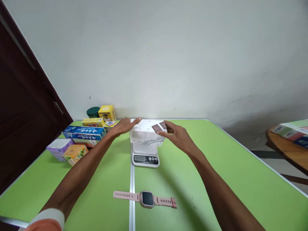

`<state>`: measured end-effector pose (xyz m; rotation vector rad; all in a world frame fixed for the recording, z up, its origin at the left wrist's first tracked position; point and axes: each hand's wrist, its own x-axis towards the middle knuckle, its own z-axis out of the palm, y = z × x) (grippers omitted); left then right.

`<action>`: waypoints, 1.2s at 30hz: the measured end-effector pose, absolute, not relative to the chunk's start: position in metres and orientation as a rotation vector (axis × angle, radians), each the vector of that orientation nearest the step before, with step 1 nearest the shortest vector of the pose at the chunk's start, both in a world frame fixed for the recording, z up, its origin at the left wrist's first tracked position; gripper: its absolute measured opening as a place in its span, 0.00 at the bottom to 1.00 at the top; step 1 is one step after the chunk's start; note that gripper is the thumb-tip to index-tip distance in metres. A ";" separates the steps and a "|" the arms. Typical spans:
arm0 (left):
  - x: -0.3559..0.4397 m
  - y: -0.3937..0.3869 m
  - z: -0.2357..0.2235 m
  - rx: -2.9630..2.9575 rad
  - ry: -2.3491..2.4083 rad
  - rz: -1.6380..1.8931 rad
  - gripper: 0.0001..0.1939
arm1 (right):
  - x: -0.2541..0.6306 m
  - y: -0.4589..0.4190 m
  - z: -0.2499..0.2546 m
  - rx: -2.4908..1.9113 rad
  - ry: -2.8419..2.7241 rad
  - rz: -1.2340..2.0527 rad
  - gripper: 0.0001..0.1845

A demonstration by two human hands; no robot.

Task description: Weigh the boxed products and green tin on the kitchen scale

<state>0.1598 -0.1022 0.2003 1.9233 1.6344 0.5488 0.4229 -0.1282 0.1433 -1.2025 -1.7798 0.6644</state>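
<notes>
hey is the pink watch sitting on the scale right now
No, the pink watch lies on the green table, in front of the scale.

Rear of scale (pixel 145 161) hidden by box (pixel 144 137); I cannot tell whether they touch. Box's fine print and scale's button labels too small to read. Most fingers of my left hand (pixel 124 126) out of sight. Frame cuts my sleeve (pixel 49 216), right forearm (pixel 214 179), door (pixel 21 96), side table (pixel 281 145).
</notes>
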 end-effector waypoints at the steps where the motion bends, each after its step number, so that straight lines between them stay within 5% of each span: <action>1: 0.161 -0.100 0.199 1.932 1.639 0.546 0.39 | 0.423 -0.128 0.142 -1.201 -1.774 0.680 0.23; 27: 0.145 -0.103 0.103 1.713 1.177 1.012 0.40 | 0.415 -0.140 0.087 -1.044 -1.457 1.049 0.31; 36: 0.135 -0.112 0.077 1.550 1.068 1.053 0.37 | 0.434 -0.134 0.026 -1.151 -1.071 1.114 0.47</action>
